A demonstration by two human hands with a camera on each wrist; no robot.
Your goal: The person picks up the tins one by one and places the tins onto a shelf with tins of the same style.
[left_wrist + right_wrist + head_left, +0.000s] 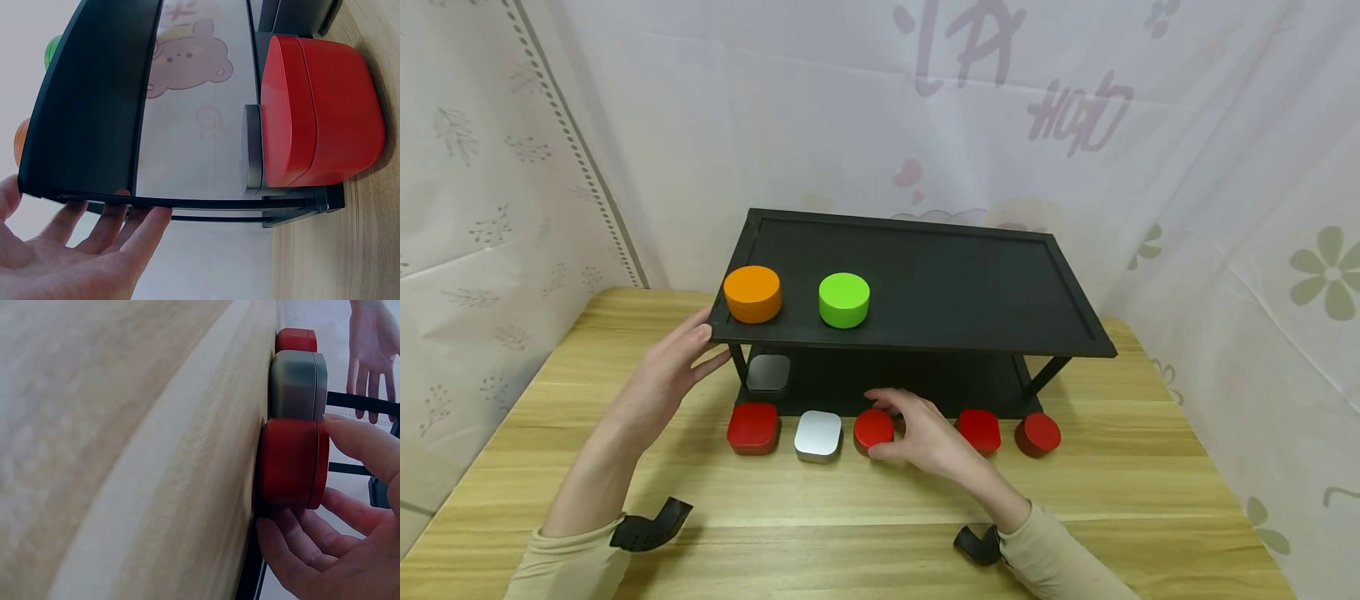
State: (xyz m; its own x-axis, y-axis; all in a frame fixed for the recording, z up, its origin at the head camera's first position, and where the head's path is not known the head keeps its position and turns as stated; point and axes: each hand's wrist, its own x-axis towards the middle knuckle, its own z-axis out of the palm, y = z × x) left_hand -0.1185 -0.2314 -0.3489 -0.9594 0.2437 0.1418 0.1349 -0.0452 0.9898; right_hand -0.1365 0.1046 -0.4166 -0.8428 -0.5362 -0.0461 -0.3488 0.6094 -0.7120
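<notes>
In the head view my left hand holds the left front corner of a black two-tier rack. The left wrist view has its thumb at the upper shelf's edge and its fingers reaching under along the side bar. My right hand curls around a round red tin on the table before the rack. Thumb and fingers lie on opposite sides of that tin in the right wrist view. Left of it stand a silver square tin and a red square tin.
Atop the rack are an orange round tin and a green round tin. A grey square tin sits on the lower shelf at left. Right of my right hand stand another red square tin and a red round tin.
</notes>
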